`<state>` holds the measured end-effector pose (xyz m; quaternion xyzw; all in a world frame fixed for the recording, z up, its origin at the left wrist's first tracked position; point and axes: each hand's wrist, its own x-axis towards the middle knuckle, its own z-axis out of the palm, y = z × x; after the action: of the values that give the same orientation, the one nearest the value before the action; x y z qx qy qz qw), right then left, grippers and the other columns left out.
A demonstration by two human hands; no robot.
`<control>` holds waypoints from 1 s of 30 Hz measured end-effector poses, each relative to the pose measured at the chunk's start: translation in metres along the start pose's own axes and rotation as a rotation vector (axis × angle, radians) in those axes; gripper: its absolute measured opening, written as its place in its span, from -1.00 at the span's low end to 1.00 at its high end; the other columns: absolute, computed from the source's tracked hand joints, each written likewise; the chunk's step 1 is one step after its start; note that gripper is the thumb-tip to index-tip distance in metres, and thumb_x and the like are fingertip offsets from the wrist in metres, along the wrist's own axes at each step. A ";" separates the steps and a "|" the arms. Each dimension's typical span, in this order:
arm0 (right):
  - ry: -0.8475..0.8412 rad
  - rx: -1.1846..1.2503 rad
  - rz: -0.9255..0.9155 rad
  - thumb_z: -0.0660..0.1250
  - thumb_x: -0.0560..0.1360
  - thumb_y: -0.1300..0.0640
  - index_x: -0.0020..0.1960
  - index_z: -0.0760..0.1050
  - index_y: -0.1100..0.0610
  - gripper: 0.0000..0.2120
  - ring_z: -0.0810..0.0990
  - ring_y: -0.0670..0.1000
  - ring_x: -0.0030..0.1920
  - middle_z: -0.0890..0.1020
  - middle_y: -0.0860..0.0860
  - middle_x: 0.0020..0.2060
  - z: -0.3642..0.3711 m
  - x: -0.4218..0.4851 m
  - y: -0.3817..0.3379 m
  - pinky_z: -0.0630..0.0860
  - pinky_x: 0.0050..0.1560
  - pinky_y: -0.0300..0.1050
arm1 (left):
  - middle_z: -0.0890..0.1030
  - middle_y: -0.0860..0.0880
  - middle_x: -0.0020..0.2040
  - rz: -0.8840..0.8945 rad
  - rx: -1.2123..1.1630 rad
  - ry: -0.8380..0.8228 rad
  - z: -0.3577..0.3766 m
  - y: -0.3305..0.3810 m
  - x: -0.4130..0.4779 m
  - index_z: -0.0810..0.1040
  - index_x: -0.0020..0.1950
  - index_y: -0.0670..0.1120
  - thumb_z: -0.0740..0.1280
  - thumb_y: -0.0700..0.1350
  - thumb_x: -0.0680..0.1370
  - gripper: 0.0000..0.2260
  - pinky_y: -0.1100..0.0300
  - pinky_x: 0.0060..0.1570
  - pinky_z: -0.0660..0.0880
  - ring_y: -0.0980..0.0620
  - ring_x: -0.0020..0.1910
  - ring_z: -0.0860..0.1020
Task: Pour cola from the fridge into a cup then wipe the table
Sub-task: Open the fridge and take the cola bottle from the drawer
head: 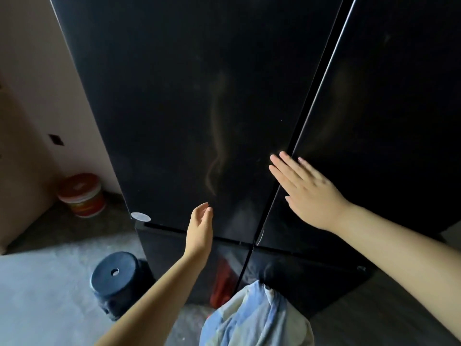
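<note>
Black and glossy, the fridge [187,96] fills the view. Its upper doors look closed, though the bright edge of the right door [399,96] may mean it stands slightly ajar; the dim light leaves that unsure. The right hand [306,193] is spread flat with straight fingers and grasps nothing. Its fingertips lie at the seam [311,96] between the doors and its palm is over the right door. Below it and to its left, the left hand [199,228] is relaxed and empty, fingers loosely curved, just in front of the lower edge of the left door [174,158].

No cola shows; going by the task, it should sit behind the doors, beyond the fingertips. Neither cup nor table is in view.

This looks like the first step, getting the fridge open. No handle is visible, so the next move likely calls for curling the fingers round a door edge at the seam and pulling it towards the body, leaving the other hand free for the bottle.

Down and left of the left hand stands a dark stool [114,275], with a red-and-white bucket [82,194] farther left.
</note>
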<state>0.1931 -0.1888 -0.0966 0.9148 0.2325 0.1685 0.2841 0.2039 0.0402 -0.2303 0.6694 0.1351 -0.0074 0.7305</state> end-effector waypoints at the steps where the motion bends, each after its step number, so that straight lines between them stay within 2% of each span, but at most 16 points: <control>1: 0.001 -0.027 -0.005 0.16 0.55 0.09 0.53 -0.06 0.26 -0.33 -0.10 0.17 0.53 -0.06 0.18 0.53 0.003 0.000 0.001 0.05 0.49 0.12 | 0.50 -0.03 0.27 -0.138 -0.155 0.010 0.004 -0.011 0.003 0.40 0.36 -0.09 0.16 -0.04 0.64 -0.69 0.16 0.24 0.39 0.06 0.20 0.49; 3: -0.006 -0.042 -0.004 0.13 0.55 0.11 0.53 -0.11 0.25 -0.33 -0.15 0.16 0.53 -0.12 0.18 0.53 0.008 0.000 0.001 0.00 0.50 0.12 | 0.42 -0.10 0.38 -0.398 -0.459 0.010 0.012 -0.030 0.008 0.32 0.44 -0.14 0.10 0.00 0.66 -0.60 0.06 0.27 0.35 -0.07 0.31 0.44; 5: -0.009 -0.049 -0.008 0.12 0.55 0.11 0.54 -0.14 0.24 -0.32 -0.17 0.16 0.53 -0.15 0.17 0.53 0.011 0.000 0.001 -0.02 0.50 0.12 | 0.30 -0.14 0.49 -0.571 -0.704 0.016 0.020 -0.046 0.011 0.22 0.51 -0.16 0.05 0.09 0.66 -0.51 0.00 0.35 0.27 -0.14 0.43 0.33; 7: 0.000 -0.052 -0.017 0.13 0.55 0.11 0.54 -0.16 0.24 -0.31 -0.18 0.16 0.53 -0.16 0.17 0.53 0.013 0.001 0.002 -0.04 0.51 0.12 | 0.21 -0.17 0.53 -0.645 -0.850 0.041 0.027 -0.059 0.015 0.14 0.54 -0.14 0.00 0.14 0.65 -0.46 -0.03 0.40 0.20 -0.17 0.47 0.25; 11: 0.018 -0.037 -0.036 0.13 0.55 0.11 0.53 -0.18 0.24 -0.30 -0.19 0.16 0.53 -0.17 0.18 0.53 0.017 0.002 0.004 -0.05 0.51 0.13 | 0.15 -0.17 0.55 -0.668 -1.028 0.097 0.040 -0.075 0.024 0.10 0.55 -0.13 -0.05 0.19 0.64 -0.42 -0.02 0.45 0.10 -0.17 0.51 0.17; 21: 0.086 -0.047 -0.050 0.15 0.55 0.11 0.53 -0.22 0.22 -0.27 -0.22 0.16 0.52 -0.19 0.18 0.53 0.030 0.004 0.006 -0.10 0.51 0.12 | 0.13 -0.13 0.56 -0.676 -1.096 0.180 0.066 -0.106 0.038 0.09 0.56 -0.14 -0.08 0.22 0.63 -0.39 0.00 0.46 0.07 -0.12 0.52 0.14; 26: 0.099 -0.083 -0.050 0.16 0.55 0.11 0.53 -0.21 0.23 -0.27 -0.22 0.19 0.52 -0.20 0.20 0.52 0.035 0.005 0.004 -0.11 0.51 0.15 | 0.08 -0.12 0.57 -0.671 -1.124 0.145 0.073 -0.117 0.049 0.07 0.57 -0.14 -0.10 0.27 0.61 -0.34 0.02 0.47 0.01 -0.11 0.54 0.07; 30: 0.104 -0.118 -0.044 0.17 0.54 0.11 0.53 -0.22 0.23 -0.25 -0.22 0.20 0.52 -0.20 0.21 0.52 0.038 0.005 0.003 -0.12 0.50 0.15 | 0.14 -0.16 0.55 -0.671 -1.139 0.136 0.077 -0.118 0.056 0.16 0.53 -0.17 -0.10 0.26 0.61 -0.34 0.03 0.47 0.01 -0.13 0.53 0.09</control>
<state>0.2151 -0.2046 -0.1235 0.8810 0.2567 0.2230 0.3289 0.2497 -0.0383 -0.3517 0.0994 0.3647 -0.1195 0.9180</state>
